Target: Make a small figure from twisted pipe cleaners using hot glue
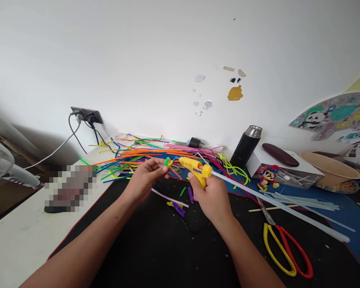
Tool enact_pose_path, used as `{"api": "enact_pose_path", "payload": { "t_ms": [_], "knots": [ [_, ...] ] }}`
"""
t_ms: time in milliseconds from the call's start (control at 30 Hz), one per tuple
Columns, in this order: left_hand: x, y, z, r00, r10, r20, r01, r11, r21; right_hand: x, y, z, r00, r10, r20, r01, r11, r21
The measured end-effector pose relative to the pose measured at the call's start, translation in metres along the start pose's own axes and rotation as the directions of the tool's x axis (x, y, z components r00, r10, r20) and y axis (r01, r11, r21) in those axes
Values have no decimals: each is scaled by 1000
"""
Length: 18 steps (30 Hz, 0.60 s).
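Observation:
My left hand (151, 176) pinches a small green and yellow pipe cleaner piece (167, 162) between thumb and fingers. Wrapped round the handle of a yellow hot glue gun (194, 167) is my right hand (212, 194). The gun's nozzle points left, close to the held piece; I cannot tell whether they touch. A long translucent glue stick (275, 200) sticks out of the gun's back end. Below the hands, purple and yellow bent pipe cleaner bits (178, 209) lie on the black mat (156, 248), near a small green piece (183, 191).
Many coloured pipe cleaners (132, 154) are heaped along the wall. Red and yellow scissors (287, 248) lie at right, near loose glue sticks (311, 201). A black thermos (246, 146), a white box (257, 158) and a small figurine (269, 178) stand behind. A fan (6, 164) is at left.

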State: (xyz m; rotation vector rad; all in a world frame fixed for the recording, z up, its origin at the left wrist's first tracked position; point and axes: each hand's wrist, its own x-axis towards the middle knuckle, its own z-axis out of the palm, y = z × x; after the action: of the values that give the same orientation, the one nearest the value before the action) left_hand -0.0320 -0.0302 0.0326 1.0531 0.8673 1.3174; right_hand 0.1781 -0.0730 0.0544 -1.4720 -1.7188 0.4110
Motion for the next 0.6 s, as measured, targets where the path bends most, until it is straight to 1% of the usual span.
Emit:
{"api": "enact_pose_path", "payload": {
  "t_ms": [67, 133, 267, 400, 600],
  "knots": [
    [-4, -1, 4, 994, -90, 64, 94, 994, -59, 1, 0, 1, 997, 75, 35, -79, 987, 142],
    [-8, -2, 9, 981, -157, 111, 168, 981, -97, 1, 0, 2, 989, 135, 64, -148, 954, 262],
    [-16, -4, 18, 952, -249, 179, 275, 951, -142, 2, -1, 4, 971, 195, 136, -235, 874, 425],
    [-19, -4, 21, 933, -278, 227, 317, 934, -162, 3, -2, 5, 959, 183, 216, -272, 809, 522],
    [-21, -2, 23, 922, -296, 249, 338, 930, -143, 5, -3, 7, 949, 167, 268, -299, 750, 590]
  ]
}}
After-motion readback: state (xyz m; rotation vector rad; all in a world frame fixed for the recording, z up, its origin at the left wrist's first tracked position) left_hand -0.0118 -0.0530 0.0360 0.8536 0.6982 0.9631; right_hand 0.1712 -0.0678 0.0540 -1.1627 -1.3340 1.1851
